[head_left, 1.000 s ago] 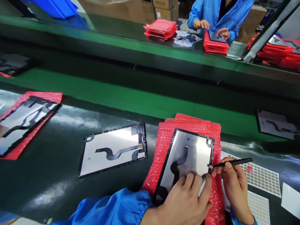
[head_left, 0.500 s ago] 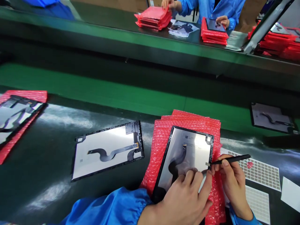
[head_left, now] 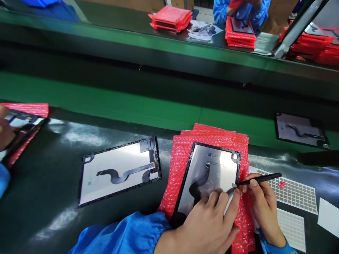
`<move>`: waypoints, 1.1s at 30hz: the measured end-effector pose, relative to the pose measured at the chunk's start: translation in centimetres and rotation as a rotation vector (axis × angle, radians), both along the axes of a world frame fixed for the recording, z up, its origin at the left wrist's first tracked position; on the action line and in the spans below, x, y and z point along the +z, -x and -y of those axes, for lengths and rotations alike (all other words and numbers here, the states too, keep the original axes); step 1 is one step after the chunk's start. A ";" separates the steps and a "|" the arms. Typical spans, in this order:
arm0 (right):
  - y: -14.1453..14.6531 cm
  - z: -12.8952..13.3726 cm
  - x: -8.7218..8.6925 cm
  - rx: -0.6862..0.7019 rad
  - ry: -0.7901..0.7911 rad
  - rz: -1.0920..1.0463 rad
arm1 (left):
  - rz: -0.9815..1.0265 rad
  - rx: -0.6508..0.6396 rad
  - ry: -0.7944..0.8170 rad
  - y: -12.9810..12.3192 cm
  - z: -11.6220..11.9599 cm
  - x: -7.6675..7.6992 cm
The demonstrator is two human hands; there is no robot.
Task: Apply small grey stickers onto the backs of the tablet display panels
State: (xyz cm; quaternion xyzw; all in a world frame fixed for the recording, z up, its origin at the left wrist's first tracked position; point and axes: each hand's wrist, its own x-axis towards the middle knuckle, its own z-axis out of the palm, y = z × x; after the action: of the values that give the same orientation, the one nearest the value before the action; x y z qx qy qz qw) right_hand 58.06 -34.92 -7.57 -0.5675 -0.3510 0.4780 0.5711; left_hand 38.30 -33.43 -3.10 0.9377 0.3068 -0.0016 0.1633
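A tablet screen panel (head_left: 212, 173) lies back side up on a stack of red bubble-wrap bags (head_left: 185, 155), its black flex cable curving down the middle. My left hand (head_left: 209, 222) rests flat on the panel's near end, fingers spread, thumb by the right edge. My right hand (head_left: 262, 208) grips black tweezers (head_left: 258, 179) whose tip holds a small grey piece at the panel's right edge. A second panel (head_left: 119, 169) lies bare on the dark mat to the left.
Sheets of small stickers (head_left: 293, 194) lie at the right. A green conveyor belt (head_left: 106, 102) runs behind, carrying another panel (head_left: 300, 129). Another person's hand (head_left: 5, 132) works a panel at far left. Across the belt a blue-sleeved person (head_left: 238, 8) handles red stacks (head_left: 171, 17).
The view has drifted slightly; my hands hold nearly still at the panel's right edge. A hand has come into view at far left. The person opposite has lifted a red bag.
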 end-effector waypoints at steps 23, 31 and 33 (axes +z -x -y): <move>-1.6 -1.1 -0.3 -0.092 -0.069 -0.025 | -0.094 0.035 0.132 -0.2 -1.5 1.5; -6.6 5.2 1.0 -0.223 -0.016 0.154 | 0.024 0.110 0.084 0.4 -1.5 0.5; -7.0 7.7 0.5 -0.169 0.058 0.217 | 0.031 0.116 0.062 0.4 -1.5 0.4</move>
State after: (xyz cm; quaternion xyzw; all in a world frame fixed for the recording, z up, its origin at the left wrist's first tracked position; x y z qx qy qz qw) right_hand 65.03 -42.59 -7.08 -0.6598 -0.3477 0.3738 0.5515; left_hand 37.89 -31.93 -2.71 0.9128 0.3577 0.0128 0.1968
